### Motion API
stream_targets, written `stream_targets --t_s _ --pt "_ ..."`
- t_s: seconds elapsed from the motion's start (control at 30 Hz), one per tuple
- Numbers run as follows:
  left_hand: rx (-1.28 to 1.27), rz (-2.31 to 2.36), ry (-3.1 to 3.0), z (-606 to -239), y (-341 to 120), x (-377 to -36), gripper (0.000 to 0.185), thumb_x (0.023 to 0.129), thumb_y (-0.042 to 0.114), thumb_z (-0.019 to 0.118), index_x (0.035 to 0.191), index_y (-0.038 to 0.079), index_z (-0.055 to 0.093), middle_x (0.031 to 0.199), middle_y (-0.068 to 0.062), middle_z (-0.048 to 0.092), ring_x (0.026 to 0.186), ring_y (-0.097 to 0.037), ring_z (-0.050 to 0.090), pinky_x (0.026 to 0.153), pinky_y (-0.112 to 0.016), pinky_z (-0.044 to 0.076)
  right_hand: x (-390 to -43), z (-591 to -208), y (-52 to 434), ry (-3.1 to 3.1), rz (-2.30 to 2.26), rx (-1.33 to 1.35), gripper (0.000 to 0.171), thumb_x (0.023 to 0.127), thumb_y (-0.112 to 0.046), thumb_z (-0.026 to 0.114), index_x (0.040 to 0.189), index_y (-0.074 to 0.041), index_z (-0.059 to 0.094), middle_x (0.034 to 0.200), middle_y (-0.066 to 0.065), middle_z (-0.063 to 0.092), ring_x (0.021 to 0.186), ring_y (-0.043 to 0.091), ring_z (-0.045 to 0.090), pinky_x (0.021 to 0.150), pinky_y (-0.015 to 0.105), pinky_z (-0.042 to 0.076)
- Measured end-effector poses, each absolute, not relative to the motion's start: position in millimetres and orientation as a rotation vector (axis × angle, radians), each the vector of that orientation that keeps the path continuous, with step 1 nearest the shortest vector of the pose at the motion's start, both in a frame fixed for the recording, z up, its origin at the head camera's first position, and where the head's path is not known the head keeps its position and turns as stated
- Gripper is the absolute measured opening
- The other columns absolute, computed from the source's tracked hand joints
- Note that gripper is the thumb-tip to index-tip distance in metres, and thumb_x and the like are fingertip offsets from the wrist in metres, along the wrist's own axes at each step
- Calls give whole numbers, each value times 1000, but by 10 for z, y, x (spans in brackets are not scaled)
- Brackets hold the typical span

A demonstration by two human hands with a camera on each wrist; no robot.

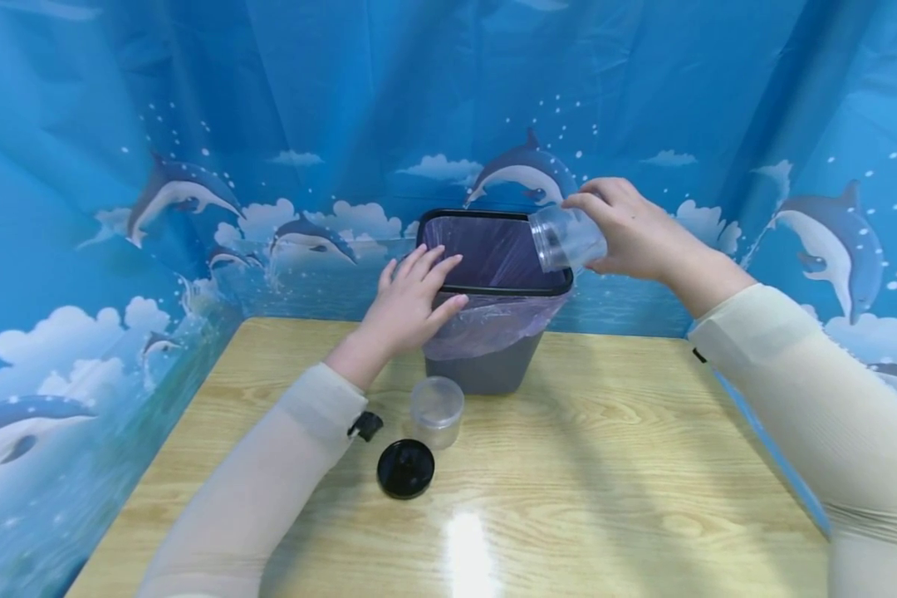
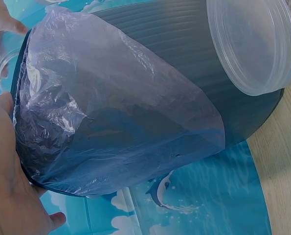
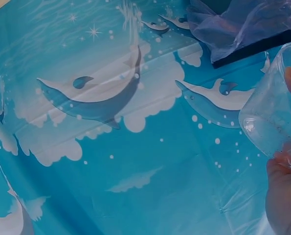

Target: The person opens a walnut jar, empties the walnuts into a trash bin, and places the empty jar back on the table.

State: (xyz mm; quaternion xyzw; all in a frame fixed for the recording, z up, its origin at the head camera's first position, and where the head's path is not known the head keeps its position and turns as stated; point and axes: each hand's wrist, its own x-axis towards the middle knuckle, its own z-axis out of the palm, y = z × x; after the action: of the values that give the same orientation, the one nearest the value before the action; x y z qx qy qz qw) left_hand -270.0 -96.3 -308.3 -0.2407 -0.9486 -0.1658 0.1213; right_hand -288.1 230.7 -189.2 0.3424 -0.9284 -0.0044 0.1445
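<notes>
A grey trash bin (image 1: 474,365) lined with a purple plastic bag (image 1: 486,320) stands at the far side of the table. My left hand (image 1: 407,303) rests on the near-left part of its black rim, fingers spread and fairly straight. My right hand (image 1: 631,228) grips a clear plastic jar (image 1: 568,237), tipped on its side with its mouth over the bin's right rim. In the right wrist view the fingers wrap the jar (image 3: 267,115), and small specks show inside it. Before the bin stands another clear jar (image 1: 437,411), next to a round black lid (image 1: 406,469).
The wooden table (image 1: 605,465) carries the bin, jar and lid. A blue curtain (image 1: 344,100) printed with dolphins and clouds hangs behind the bin and along both sides. The second jar and the lid lie close to my left forearm.
</notes>
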Motion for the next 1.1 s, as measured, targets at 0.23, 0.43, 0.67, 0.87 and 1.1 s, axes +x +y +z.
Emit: stream_targets --t_s 0.23,0.43,0.67,0.87,1.1 --pt "-701 -481 -2770 -3078 -968 -2699 69 101 65 32 160 32 21 167 0 12 154 -23 0 119 -59 1 -2862 -1837 2267 -2627 -29 974 86 76 -6 87 148 -12 41 148 21 35 137 42 30 102 61 40" --pt "-706 -476 -2768 -3079 -962 -2704 69 101 66 33 160 32 21 167 0 13 154 -23 0 119 -59 1 -2879 -1886 2325 -2534 -243 1084 86 74 -2 87 147 -10 42 148 25 36 138 44 30 93 59 48" --pt "-706 -477 -2761 -3095 -965 -2716 69 101 66 33 160 33 20 167 0 13 154 -22 0 119 -60 1 -2899 -1881 2321 -2399 -439 1166 89 70 1 89 144 -9 41 146 26 39 138 44 32 97 57 46" --pt "-713 -478 -2758 -3090 -964 -2714 69 101 65 33 160 32 21 167 0 14 154 -23 1 119 -60 2 -2896 -1876 2334 -2427 -424 1154 89 71 1 89 145 -9 41 147 26 37 138 45 31 95 57 48" --pt "-713 -480 -2758 -3082 -964 -2706 69 101 64 34 160 32 21 167 -1 14 154 -23 1 119 -60 2 -2899 -1854 2300 -2390 -378 1161 89 69 -1 91 144 -9 42 146 26 39 138 44 33 97 57 46"
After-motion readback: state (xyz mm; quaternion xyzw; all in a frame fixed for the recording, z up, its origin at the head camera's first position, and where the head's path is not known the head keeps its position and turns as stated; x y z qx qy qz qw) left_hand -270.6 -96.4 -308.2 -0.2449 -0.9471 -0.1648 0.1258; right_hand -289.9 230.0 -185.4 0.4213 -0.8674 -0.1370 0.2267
